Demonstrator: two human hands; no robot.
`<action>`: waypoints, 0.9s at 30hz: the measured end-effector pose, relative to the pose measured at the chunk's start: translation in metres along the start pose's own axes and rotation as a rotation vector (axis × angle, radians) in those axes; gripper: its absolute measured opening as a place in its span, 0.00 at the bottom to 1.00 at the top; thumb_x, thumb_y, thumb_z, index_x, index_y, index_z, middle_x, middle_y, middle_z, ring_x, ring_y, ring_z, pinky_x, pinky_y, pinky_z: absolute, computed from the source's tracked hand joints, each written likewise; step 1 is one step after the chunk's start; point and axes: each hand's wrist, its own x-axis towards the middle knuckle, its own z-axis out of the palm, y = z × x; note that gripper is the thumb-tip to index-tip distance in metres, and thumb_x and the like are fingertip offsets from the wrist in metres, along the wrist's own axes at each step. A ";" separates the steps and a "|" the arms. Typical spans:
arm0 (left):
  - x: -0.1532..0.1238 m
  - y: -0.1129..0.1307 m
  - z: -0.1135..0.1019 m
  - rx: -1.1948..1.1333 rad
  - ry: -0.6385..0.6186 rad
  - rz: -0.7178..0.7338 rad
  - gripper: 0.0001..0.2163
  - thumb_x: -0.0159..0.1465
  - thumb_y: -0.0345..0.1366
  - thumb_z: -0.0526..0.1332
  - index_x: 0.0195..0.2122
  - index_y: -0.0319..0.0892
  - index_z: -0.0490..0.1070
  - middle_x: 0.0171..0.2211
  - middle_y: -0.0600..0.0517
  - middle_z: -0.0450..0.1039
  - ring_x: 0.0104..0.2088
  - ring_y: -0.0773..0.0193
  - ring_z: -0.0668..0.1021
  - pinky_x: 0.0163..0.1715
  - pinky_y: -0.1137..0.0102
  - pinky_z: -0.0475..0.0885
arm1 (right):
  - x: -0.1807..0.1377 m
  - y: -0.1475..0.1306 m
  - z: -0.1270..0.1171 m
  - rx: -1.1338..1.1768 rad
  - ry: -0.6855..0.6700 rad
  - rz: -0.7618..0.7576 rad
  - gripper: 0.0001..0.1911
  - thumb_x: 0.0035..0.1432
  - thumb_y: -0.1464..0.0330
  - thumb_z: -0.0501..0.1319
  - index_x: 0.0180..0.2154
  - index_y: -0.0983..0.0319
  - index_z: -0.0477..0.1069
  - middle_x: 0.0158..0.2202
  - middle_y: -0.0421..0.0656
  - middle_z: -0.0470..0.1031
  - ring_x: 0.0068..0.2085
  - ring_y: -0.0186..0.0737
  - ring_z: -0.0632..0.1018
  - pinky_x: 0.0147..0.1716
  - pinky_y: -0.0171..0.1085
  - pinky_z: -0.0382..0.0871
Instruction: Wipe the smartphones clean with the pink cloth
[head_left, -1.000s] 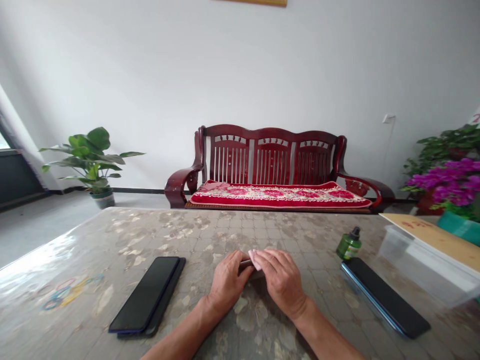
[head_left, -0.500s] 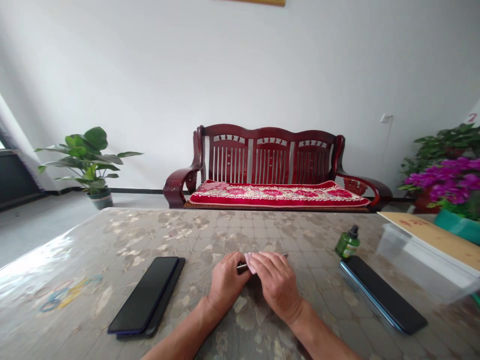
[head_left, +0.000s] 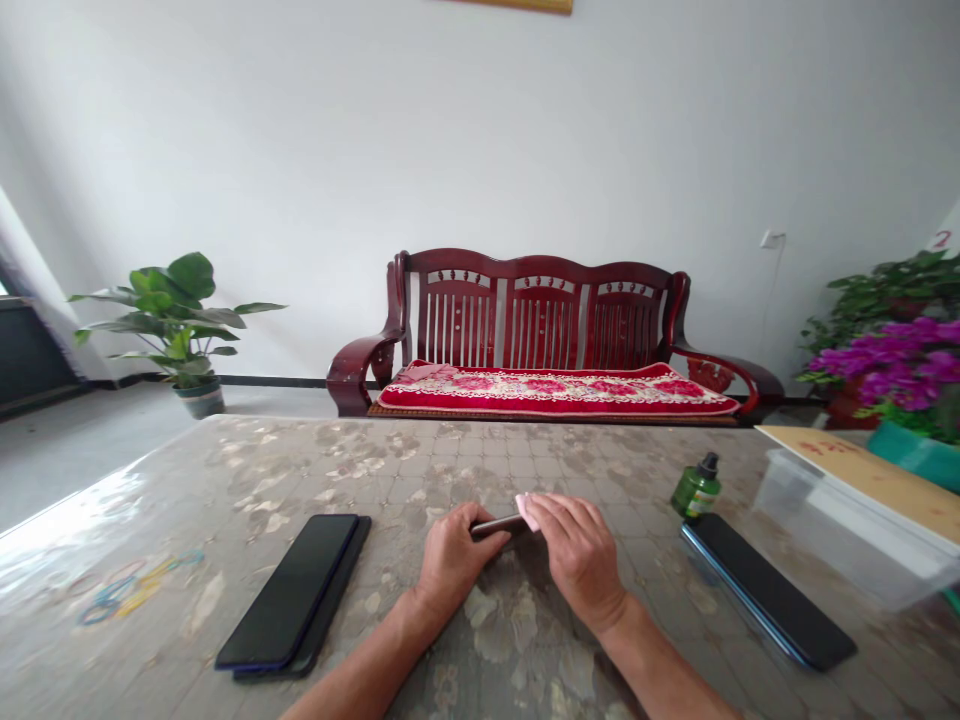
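Observation:
My left hand (head_left: 454, 553) is closed around the left end of a thin dark phone (head_left: 499, 525), held edge-on above the table. My right hand (head_left: 577, 550) pinches a small pale pink cloth (head_left: 527, 512) against the phone's right part; the fingers hide that end. To the left lie two dark phones, a black-screened one (head_left: 292, 590) resting partly over another (head_left: 324, 630). On the right a black phone with a blue edge (head_left: 765, 590) lies flat beside a small green bottle (head_left: 696, 488) with a black cap.
Several coloured rubber bands (head_left: 124, 590) lie at the table's left. A clear plastic box (head_left: 817, 530) with a tan sheet (head_left: 862, 475) on top stands at the right, near purple flowers (head_left: 900, 360). Beyond the patterned tabletop (head_left: 450, 450) is a wooden bench (head_left: 540, 310).
My right hand, with the pink cloth, has slid right along the phone. More of the phone's edge now shows between my hands. The left hand stays nearly in place.

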 end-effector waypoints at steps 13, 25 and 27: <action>0.001 0.001 -0.001 -0.019 -0.019 -0.054 0.05 0.54 0.37 0.66 0.26 0.42 0.74 0.23 0.57 0.75 0.26 0.63 0.76 0.27 0.73 0.64 | -0.004 0.012 -0.005 -0.022 -0.029 -0.013 0.18 0.69 0.74 0.51 0.54 0.56 0.71 0.46 0.42 0.80 0.47 0.38 0.77 0.50 0.41 0.65; 0.000 0.003 -0.002 0.027 -0.006 -0.015 0.03 0.55 0.35 0.65 0.26 0.42 0.74 0.25 0.56 0.76 0.27 0.64 0.76 0.28 0.73 0.63 | 0.005 -0.024 0.009 0.049 -0.037 -0.076 0.17 0.69 0.71 0.52 0.56 0.57 0.69 0.47 0.42 0.79 0.48 0.38 0.76 0.52 0.40 0.65; 0.000 0.002 -0.002 0.032 -0.008 -0.017 0.04 0.55 0.35 0.65 0.26 0.42 0.74 0.25 0.57 0.76 0.27 0.64 0.76 0.28 0.73 0.63 | 0.004 -0.020 0.008 0.051 -0.035 -0.066 0.17 0.69 0.72 0.51 0.55 0.57 0.70 0.47 0.41 0.79 0.48 0.39 0.76 0.52 0.41 0.65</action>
